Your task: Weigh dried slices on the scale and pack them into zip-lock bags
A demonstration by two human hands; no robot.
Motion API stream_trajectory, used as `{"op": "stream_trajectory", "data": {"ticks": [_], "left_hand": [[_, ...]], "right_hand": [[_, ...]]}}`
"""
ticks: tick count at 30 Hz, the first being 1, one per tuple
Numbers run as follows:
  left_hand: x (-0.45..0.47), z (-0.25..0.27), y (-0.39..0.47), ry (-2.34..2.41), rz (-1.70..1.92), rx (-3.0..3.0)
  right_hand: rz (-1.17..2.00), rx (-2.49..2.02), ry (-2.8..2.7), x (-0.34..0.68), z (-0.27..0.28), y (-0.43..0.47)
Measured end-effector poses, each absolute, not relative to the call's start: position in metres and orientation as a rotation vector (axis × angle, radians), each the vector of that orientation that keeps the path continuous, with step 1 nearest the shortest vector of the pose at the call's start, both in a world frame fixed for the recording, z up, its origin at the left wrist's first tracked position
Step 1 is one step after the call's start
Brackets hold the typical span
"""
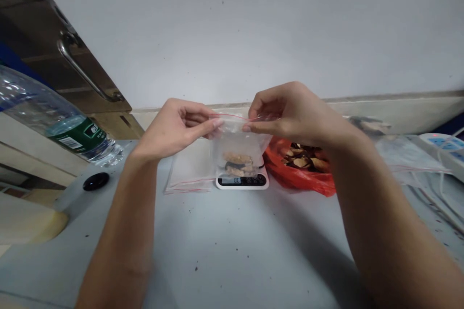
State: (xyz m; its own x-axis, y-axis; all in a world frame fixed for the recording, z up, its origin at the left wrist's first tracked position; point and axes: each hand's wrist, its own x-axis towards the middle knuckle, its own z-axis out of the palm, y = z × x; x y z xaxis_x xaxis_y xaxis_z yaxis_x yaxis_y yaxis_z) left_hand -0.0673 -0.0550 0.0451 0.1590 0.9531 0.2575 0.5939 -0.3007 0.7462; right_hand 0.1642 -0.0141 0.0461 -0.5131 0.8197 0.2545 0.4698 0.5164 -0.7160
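Head view, and I see the bag [237,144] upright over the scale [242,185], its red-lined top edge running crosswise, left hand [177,126] pinching the left end, right hand [295,117] the right, neither clearly nearer.

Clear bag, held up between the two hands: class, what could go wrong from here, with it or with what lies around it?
1. The left hand and right hand pinch the clear bag only near its top, so a slip might drop it onto the scale.
2. The red bag lies open near the right hand; a knock could scatter its pieces.
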Motion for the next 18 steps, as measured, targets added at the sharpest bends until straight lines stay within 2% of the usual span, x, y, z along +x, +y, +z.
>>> {"op": "stream_trajectory", "data": {"ticks": [11, 18], "left_hand": [[-0.055, 0.038, -0.052, 1.338, 1.135, 2.331], [-0.047, 0.035, -0.056, 1.261, 1.084, 2.364]], "right_hand": [[0.760, -0.862, -2.283, 0.176, 0.048, -0.011], [0.681, -0.779, -2.343, 0.164, 0.048, -0.017]]}}
